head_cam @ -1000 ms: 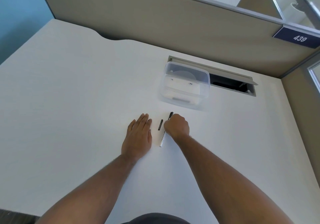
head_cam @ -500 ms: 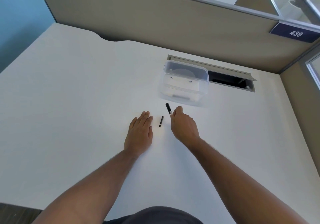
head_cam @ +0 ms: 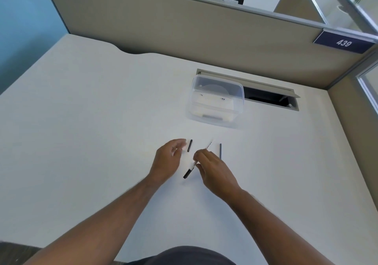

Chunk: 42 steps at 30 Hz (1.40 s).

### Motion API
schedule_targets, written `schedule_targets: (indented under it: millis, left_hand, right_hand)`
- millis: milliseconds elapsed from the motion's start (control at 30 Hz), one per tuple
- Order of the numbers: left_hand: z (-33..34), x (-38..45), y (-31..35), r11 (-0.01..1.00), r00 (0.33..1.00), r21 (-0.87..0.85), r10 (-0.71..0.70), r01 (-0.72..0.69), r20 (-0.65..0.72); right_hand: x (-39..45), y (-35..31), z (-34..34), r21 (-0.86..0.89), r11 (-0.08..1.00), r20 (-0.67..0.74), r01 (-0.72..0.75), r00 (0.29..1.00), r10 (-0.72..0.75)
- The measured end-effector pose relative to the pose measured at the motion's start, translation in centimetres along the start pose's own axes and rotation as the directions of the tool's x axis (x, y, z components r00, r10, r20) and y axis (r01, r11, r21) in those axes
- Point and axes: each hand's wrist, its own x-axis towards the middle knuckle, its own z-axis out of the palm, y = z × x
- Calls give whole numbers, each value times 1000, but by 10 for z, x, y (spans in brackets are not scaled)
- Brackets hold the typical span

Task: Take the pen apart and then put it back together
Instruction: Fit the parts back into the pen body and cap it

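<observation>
My right hand point(head_cam: 212, 169) grips the white pen barrel point(head_cam: 191, 167), whose black end points down-left near the desk and whose other end sticks up past my fingers, blurred. A small black pen piece point(head_cam: 190, 145) lies on the white desk point(head_cam: 102, 131) just right of my left hand's fingertips. My left hand point(head_cam: 168, 160) hovers with fingers loosely curled and apart, holding nothing. A thin dark refill point(head_cam: 220, 151) lies on the desk just beyond my right hand, partly hidden by it.
A clear plastic container point(head_cam: 216, 101) stands on the desk beyond the hands. Behind it is an open cable slot point(head_cam: 270, 98) in the desk. Beige partition walls point(head_cam: 184, 29) close off the back and right.
My right hand pulled back toward me and turned the pen so its black end points down-left. The thin refill now lies on the desk to the right. My left hand lifted off the desk and curled.
</observation>
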Motion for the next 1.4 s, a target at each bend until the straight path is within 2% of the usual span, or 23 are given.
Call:
schedule_targets:
  millis: [133,200,300,533,633,733,800,900,967,1100,1167,1400]
  left_hand:
    - [6,-1,14,959,952,-219,-114,180,283]
    - [7,-2,19,952,908,-214,-120,220,401]
    - [9,0,19,963,877,-175,-102,206,469]
    - [15,-2,22,971,877,-163,-80,177,474]
    - [18,-1,20,962,882,-187,-91,198,463]
    - [20,-1,14,949,882,-188,-146,253,448]
    - [21,-1,11,940,880,-193,-173,281,442]
    - [21,0,8,925,883,-221,-193,309,427]
    - [22,0,6,915,885,-239,-204,324,418]
    - [24,0,3,913,889,-248,-204,324,410]
    - [24,0,1,915,887,-247,-197,319,416]
    - [23,0,-1,916,891,-252,-191,313,412]
  right_hand:
    - [4,3,1,-1,1000,7,14,1000,-14]
    - [6,6,-1,-3,1000,15,7,1000,-7]
    - [6,11,-3,-8,1000,43,2,999,-1]
    - [0,12,-7,12,1000,88,22,996,-23]
    - [-2,9,-12,-33,999,32,21,999,-20]
    - [-1,12,-16,-21,989,-170,-146,975,140]
    - [5,22,-17,100,932,-265,-348,894,362]
    - [14,40,-18,159,784,-167,-600,766,621]
    - [16,46,-17,115,718,-72,-687,715,695]
    - [25,49,-11,157,607,3,-779,615,789]
    - [32,47,-9,129,599,19,-790,606,795]
    - [40,42,-1,26,655,62,-756,655,753]
